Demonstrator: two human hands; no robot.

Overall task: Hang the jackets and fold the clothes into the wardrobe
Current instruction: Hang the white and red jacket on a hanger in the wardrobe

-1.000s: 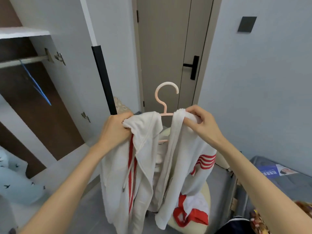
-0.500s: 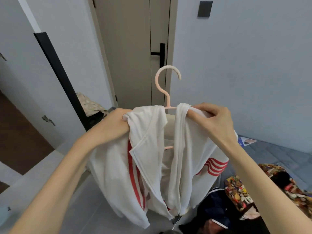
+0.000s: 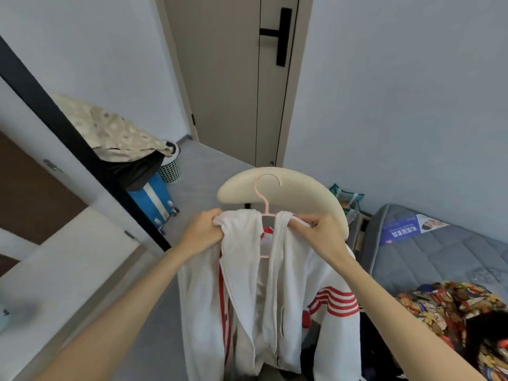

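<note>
soft white cloth jacket (image 3: pixel 288 284), smooth pink plastic hanger (image 3: pixel 266 204)

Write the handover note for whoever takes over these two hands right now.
Left hand: grips one shoulder of the white jacket, which sits on the pink hanger.
Right hand: pinches the other shoulder at the hanger.
Where: the jacket is held up in the air, front open. A patterned garment lies on the grey mattress at right. The wardrobe door stands open at left; the rail is out of view.
Done: the jacket is on the hanger.
Left: hook it on the wardrobe rail, then fold the remaining clothes into the wardrobe.
</note>
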